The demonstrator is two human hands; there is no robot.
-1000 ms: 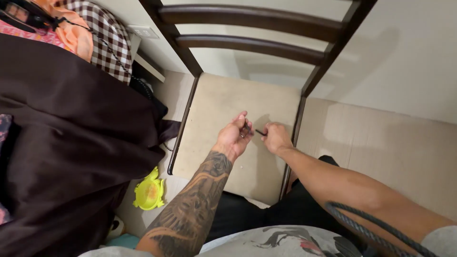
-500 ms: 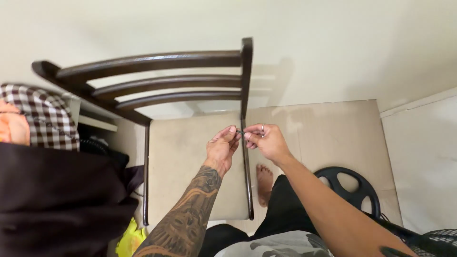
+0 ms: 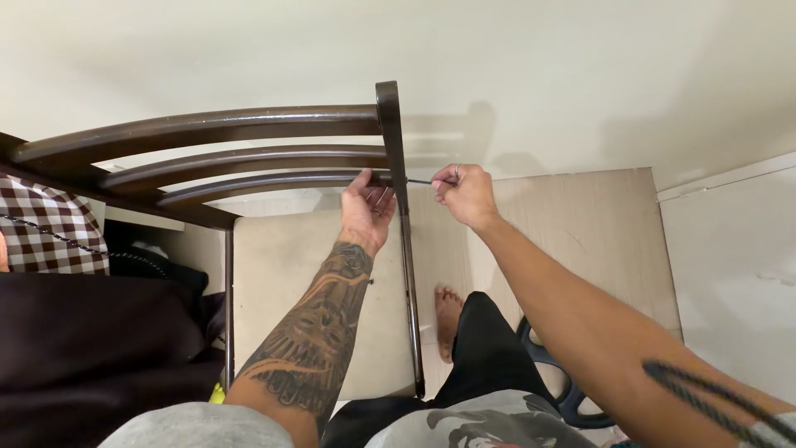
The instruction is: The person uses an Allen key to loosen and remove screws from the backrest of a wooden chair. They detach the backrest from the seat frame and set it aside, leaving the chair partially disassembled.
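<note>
The person stands over a dark wooden chair (image 3: 249, 158) with a beige seat and works at the upright post of its backrest. The right hand (image 3: 463, 192) has its fingertips pressed together around the end of a thin dark tool (image 3: 420, 182), likely a small hex key or similar, which runs level from the fingers to the outer side of the post, where its tip meets the wood. The left hand (image 3: 367, 209) is on the inner side of the same post, fingers curled loosely against it just under the lowest slat; whether it grips the wood or only rests there cannot be told. The step in hand looks like working a fastener in the chair frame, with the left hand steadying the joint. The next move seems to call for keeping the tool square in its seat and turning it with the fingertips while the chair is held firm. A bare foot (image 3: 448, 309) stands on the floor (image 3: 580, 224) beside the seat.
</note>
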